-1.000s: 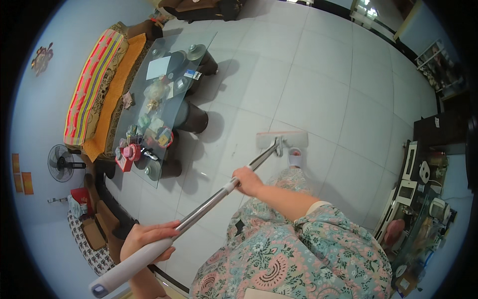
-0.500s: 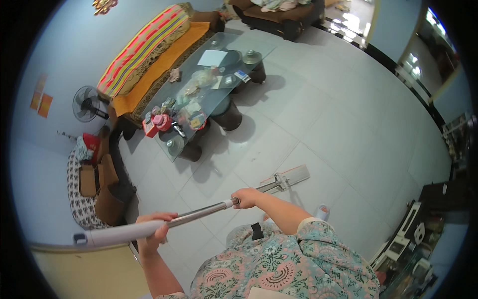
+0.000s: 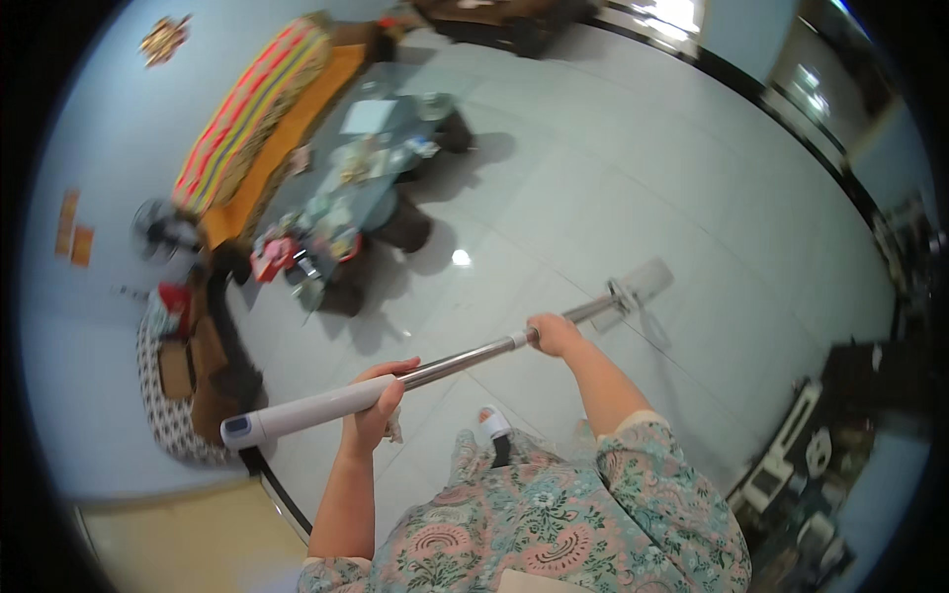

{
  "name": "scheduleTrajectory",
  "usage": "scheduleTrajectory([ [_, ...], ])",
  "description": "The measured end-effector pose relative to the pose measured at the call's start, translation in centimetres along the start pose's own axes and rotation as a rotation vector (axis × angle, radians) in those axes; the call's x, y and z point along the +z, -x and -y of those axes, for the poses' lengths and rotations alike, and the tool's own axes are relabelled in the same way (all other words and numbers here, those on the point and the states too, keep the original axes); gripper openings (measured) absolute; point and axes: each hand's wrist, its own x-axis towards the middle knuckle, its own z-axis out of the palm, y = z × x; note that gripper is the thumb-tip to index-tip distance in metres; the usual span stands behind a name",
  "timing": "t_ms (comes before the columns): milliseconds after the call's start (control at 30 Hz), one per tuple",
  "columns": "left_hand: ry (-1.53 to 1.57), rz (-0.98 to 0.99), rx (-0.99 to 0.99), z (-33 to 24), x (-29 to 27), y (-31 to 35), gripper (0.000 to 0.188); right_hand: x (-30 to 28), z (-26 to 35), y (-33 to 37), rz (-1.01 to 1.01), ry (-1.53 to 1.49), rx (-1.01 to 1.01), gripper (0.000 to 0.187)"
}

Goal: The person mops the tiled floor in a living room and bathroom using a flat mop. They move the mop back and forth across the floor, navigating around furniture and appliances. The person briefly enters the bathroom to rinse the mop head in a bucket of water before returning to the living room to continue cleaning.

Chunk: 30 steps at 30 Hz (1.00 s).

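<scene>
A flat mop [image 3: 460,363] slants across in front of me, its thick white handle end at the lower left and its flat head at the upper right. My left hand [image 3: 371,410] is around the white grip, thumb and fingers on opposite sides of it. Farther along, my right hand [image 3: 556,335] is closed round the metal pole just past a pale collar. The flat mop head [image 3: 643,285] appears to rest on the tiles and is blurred. Below the left hand hangs a small pale thing that I cannot make out.
A glass table [image 3: 381,203] cluttered with small items stands on dark round supports at the left. Behind it is a sofa [image 3: 287,148] with a striped cover. A fan [image 3: 163,229] stands by the wall. Dark shelving [image 3: 771,474] lines the right; pale tiles [image 3: 583,168] spread between.
The mop and both hands have shifted right and farther away, and the mop head has slid up and right over the floor. My view has turned, and a slippered foot has come forward.
</scene>
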Motion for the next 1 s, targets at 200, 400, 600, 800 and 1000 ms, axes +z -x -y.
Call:
scheduleTrajectory([
  [200, -0.164, 0.364, 0.304, -2.2, 13.7, -4.7, 0.029, -6.4, -12.8, 5.3, -0.345, -0.125, 0.183, 0.005],
  [400, -0.478, 0.854, 0.685, -8.0, 24.6, -5.8, 0.032, -6.6, -22.7, 11.2, -0.866, -0.306, 0.225, 0.011],
  [600, -0.697, 1.041, 0.809, -10.3, 21.5, -0.2, 0.036, -1.5, -16.2, 16.3, -0.971, -0.405, 0.270, 0.012],
  [800, -0.818, 1.052, 0.712, -9.5, 8.7, 9.3, 0.033, 8.7, -2.0, 19.2, -0.788, -0.380, 0.164, 0.012],
  [1000, -0.933, 1.021, 0.605, -8.5, -2.7, 19.5, 0.029, 18.6, 11.3, 22.1, -0.542, -0.470, 0.090, 0.016],
])
